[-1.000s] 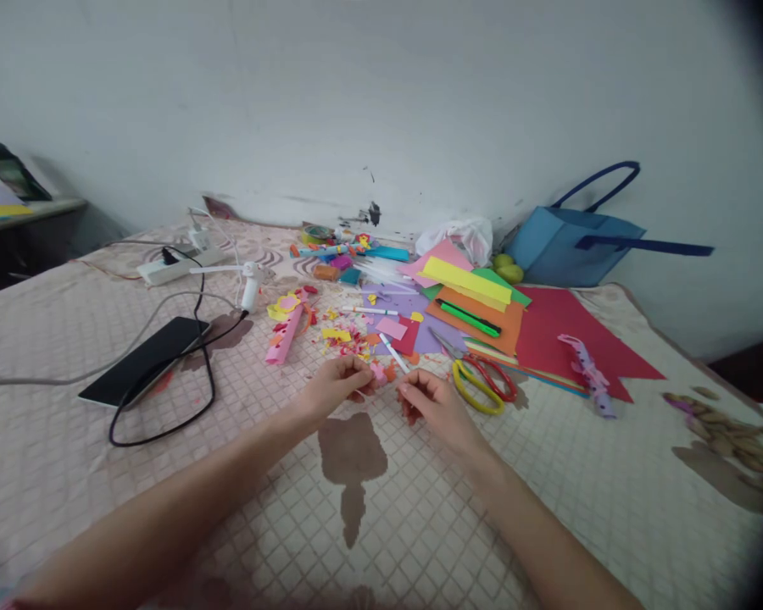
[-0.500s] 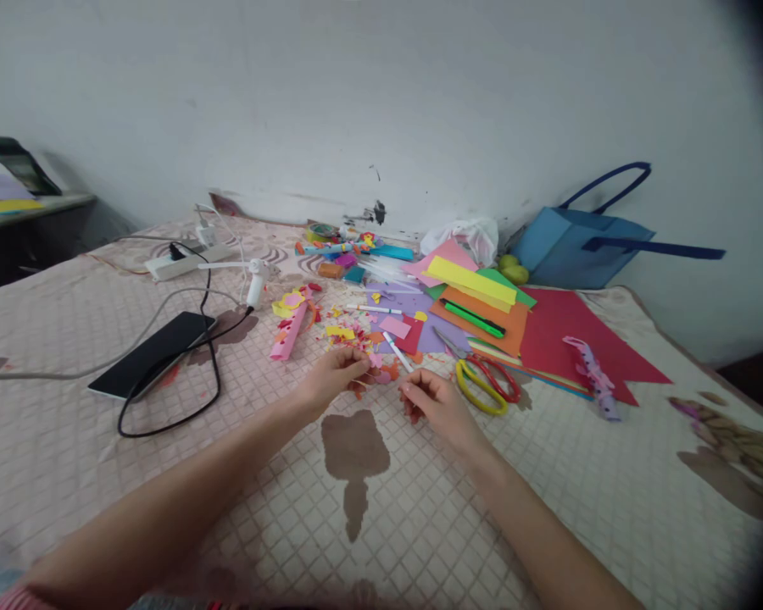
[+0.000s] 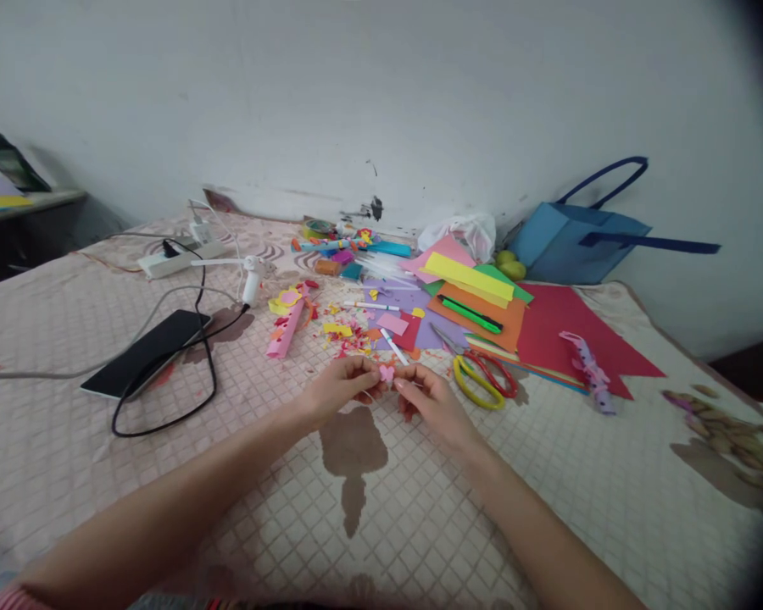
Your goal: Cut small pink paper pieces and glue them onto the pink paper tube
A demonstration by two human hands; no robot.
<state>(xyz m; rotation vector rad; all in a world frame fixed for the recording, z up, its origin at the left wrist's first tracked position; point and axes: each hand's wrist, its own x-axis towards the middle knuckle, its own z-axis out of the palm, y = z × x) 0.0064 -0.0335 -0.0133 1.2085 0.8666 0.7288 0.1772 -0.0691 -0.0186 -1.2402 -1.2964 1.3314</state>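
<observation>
Over the tablecloth (image 3: 420, 508), left hand (image 3: 340, 391) and right hand (image 3: 429, 394) pinch a pink paper cutout (image 3: 387, 373) — likely light, flimsy; grip edges.

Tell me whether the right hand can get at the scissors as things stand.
Probably yes: the scissors lie close beside the right hand, handles uncovered and nothing visible between, though that hand seems occupied with a small pink piece.

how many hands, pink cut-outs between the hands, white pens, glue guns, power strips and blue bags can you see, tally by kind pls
Hands: 2, left hand and right hand
Pink cut-out between them: 1
White pens: 2, nearer pen and farther pen
Glue gun: 1
Power strip: 1
Blue bag: 1
Total: 8
</observation>
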